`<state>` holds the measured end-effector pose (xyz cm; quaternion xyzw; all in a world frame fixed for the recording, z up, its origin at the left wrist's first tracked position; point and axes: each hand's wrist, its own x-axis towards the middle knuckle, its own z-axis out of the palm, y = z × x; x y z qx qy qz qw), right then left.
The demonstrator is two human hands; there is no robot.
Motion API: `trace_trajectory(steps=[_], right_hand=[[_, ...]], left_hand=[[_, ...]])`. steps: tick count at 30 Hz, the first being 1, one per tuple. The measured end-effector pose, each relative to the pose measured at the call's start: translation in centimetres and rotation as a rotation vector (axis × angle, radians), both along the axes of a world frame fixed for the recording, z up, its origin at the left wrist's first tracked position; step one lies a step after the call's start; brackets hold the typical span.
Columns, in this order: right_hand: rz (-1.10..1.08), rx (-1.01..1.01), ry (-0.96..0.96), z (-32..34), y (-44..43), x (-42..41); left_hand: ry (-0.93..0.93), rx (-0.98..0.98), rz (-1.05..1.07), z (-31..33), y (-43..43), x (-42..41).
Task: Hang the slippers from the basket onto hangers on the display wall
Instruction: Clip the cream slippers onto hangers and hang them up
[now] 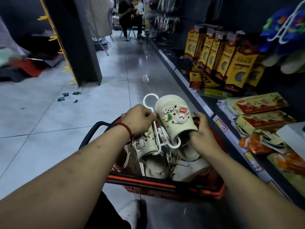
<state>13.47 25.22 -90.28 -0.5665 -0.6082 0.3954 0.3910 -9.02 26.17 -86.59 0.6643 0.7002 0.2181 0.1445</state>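
Observation:
A red basket [165, 187] with a black handle stands on the floor and holds several cream slippers. Above it my left hand [138, 119] grips the stem of a white plastic hanger [149, 100]. One cream slipper with charms [146, 142] hangs on the hanger's left prong. A second cream slipper with cartoon charms [175, 118] sits over the right prong; my right hand [201, 134] holds it at its heel opening. A blue slipper pair on a white hanger [285, 30] hangs on the display wall at the upper right.
Shelves on the right carry yellow boxed goods [221, 58] and flat red-and-yellow packets [260, 104]. A dark pillar [77, 47] with yellow hooks stands to the left. A seated person [130, 17] is far down the tiled aisle. Small scraps [69, 96] lie on the floor.

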Motion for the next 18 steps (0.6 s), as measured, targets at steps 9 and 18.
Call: trace_trajectory(steps=[9, 18], right_hand=[[-0.016, 0.105, -0.187, 0.5, -0.3, -1.8], [-0.061, -0.061, -0.164, 0.9, -0.8, -4.0]], left_hand=[[0.002, -0.025, 0.059, -0.2, -0.8, 0.1], [0.045, -0.122, 0.032, -0.4, -1.2, -1.0]])
